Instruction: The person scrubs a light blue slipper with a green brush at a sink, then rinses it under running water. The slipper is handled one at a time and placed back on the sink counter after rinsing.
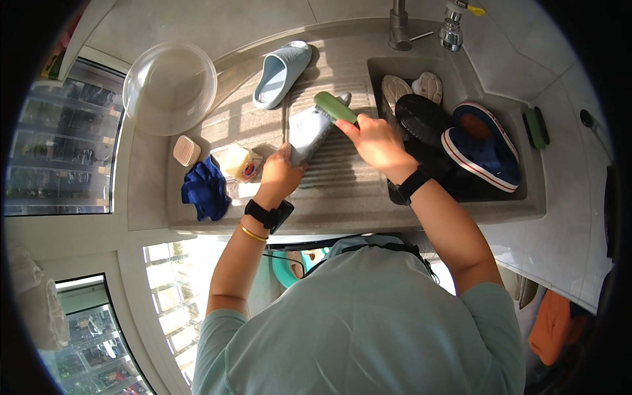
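Observation:
My left hand (282, 173) holds the near end of a light blue-grey slipper (307, 129), which lies on its side on the ribbed washboard (340, 173) of a stone sink. In my right hand (377, 143) is a green scrub brush (335, 107), its bristles against the slipper's far half. Behind them, a matching light blue slipper (282, 74) rests with its opening showing. Left of my left hand are a wrapped yellowish block (240, 162), perhaps soap, a crumpled dark blue cloth (205, 190) and a small pinkish container (187, 150).
The basin at right holds white shoes (427, 87), a black shoe (422, 116) and navy clogs (481, 160). A faucet (399, 29) rises behind. Another green brush (534, 128) lies on the right ledge. A clear plastic basin (169, 89) stands at the back left.

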The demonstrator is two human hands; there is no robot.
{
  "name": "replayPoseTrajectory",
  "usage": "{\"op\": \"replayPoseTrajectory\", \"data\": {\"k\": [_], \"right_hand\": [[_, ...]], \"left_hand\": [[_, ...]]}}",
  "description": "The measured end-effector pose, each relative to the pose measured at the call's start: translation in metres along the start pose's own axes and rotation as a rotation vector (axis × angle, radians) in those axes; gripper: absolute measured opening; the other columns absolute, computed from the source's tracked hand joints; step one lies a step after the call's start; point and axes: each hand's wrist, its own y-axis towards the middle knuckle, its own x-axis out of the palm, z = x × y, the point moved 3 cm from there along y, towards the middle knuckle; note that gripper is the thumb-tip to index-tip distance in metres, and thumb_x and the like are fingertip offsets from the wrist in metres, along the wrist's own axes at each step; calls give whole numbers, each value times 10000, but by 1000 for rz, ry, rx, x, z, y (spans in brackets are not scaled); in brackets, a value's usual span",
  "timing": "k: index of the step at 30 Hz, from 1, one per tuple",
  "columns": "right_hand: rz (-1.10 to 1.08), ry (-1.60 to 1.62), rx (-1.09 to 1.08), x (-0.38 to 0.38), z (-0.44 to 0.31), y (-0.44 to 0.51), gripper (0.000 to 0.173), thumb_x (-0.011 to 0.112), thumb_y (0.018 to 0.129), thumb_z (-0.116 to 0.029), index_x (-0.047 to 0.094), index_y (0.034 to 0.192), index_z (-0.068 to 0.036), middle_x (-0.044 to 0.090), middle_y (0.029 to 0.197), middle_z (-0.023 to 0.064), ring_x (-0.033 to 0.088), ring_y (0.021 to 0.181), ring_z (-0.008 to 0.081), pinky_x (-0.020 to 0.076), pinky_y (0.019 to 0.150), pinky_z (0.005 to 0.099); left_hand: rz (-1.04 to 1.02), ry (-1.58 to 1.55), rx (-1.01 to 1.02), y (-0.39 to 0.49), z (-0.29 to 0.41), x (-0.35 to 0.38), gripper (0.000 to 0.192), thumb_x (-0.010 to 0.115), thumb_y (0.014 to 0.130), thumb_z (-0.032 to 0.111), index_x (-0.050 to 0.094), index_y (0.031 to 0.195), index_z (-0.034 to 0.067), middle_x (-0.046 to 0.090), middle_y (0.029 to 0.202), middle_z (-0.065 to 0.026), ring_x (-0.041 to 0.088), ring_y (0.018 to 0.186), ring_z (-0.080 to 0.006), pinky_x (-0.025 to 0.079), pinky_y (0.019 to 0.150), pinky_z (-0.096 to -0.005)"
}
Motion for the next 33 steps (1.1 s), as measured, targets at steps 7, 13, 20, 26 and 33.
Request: {"op": "replayPoseTrajectory", "data": {"k": [7, 13, 20, 26, 33], "right_hand": [[137, 426, 101, -45, 34, 4, 706, 387, 886, -634, 574, 780, 39, 595, 734, 235, 589, 752, 387, 453, 706, 404], [226, 380, 105, -61, 41, -13, 664, 401, 903, -599, 573, 811, 36, 557, 704, 161, 517, 692, 278, 431, 687, 352], [27, 237, 37, -20, 30, -26, 683, 408, 892, -606, 580, 768, 43, 609, 765, 251, 594, 784, 407, 465, 697, 430], [166, 223, 88, -11, 47, -40, 655, 424, 898, -575, 580, 767, 47, 606, 767, 267, 586, 804, 435, 460, 711, 468], [291, 229, 182, -42, 98, -43, 622, 454, 901, -539, 574, 724, 45, 566, 675, 264, 561, 706, 428, 441, 653, 439]], "left_hand": [[200, -251, 150, 1, 14, 15, 337, 739, 710, 112, 527, 943, -6, 608, 868, -208, 590, 818, -389, 475, 710, -399], [245, -332, 177, 34, 21, 25, 587, 759, 688, 84, 434, 1170, 3, 618, 926, -180, 611, 852, -321, 479, 764, -369], [344, -179, 369, 50, 74, 15, 872, 707, 618, -50, 322, 1374, 153, 466, 1137, -200, 545, 979, -374, 482, 833, -397], [169, 122, 421, 54, 91, 15, 571, 689, 653, 41, 514, 1190, 127, 456, 1129, -155, 506, 1001, -356, 460, 803, -449], [-132, 643, 196, 75, 123, 35, 847, 771, 644, 458, 380, 1280, 57, 395, 1277, -142, 378, 1219, -376, 380, 859, -671]]}}
